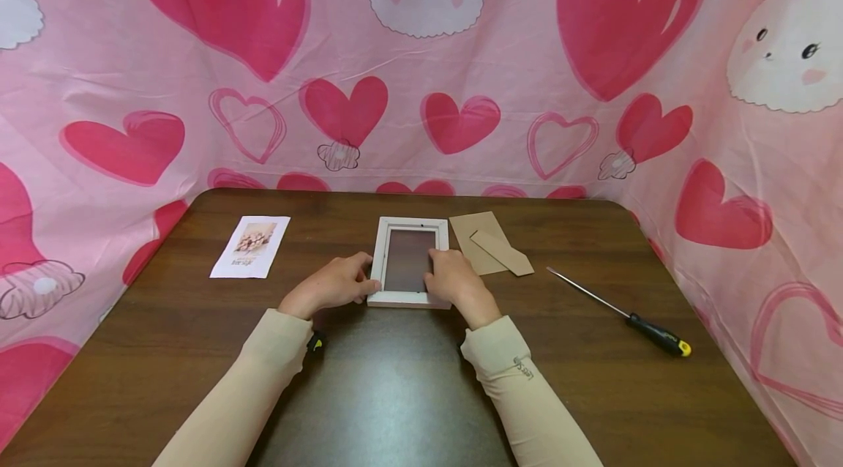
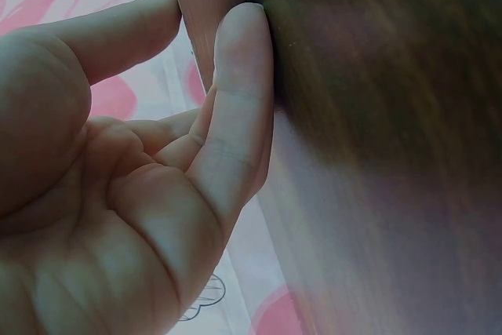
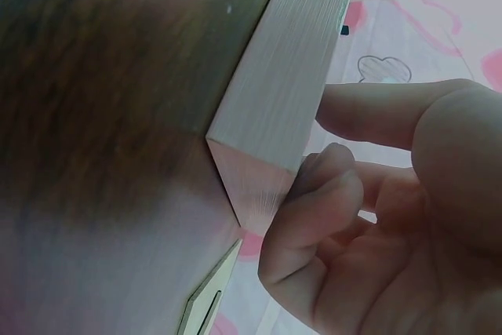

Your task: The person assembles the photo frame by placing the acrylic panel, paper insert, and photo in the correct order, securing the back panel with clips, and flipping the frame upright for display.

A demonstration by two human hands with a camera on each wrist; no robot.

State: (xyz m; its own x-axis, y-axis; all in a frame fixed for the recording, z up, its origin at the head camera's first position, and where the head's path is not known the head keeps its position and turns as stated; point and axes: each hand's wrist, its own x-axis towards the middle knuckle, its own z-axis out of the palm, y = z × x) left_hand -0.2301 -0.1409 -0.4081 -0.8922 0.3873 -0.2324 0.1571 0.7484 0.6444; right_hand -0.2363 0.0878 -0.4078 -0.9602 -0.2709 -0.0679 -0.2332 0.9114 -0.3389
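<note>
While left hand [image 1: 334, 282] and right hand [image 1: 457, 280] grip frame [image 1: 405, 299] — brown table [image 1: 395, 386] | pink cloth [image 1: 408, 61] behind

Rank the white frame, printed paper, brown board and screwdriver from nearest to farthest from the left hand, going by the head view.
From the left hand:
1. White frame: touching it, on its right.
2. Printed paper: to its left.
3. Brown board: right, beyond the frame.
4. Screwdriver: far right.

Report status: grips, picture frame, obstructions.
Left grip, right grip holding white picture frame by opposite sides. Frame lying on table. Brown backing board close, right; nothing visibly blocking.
</note>
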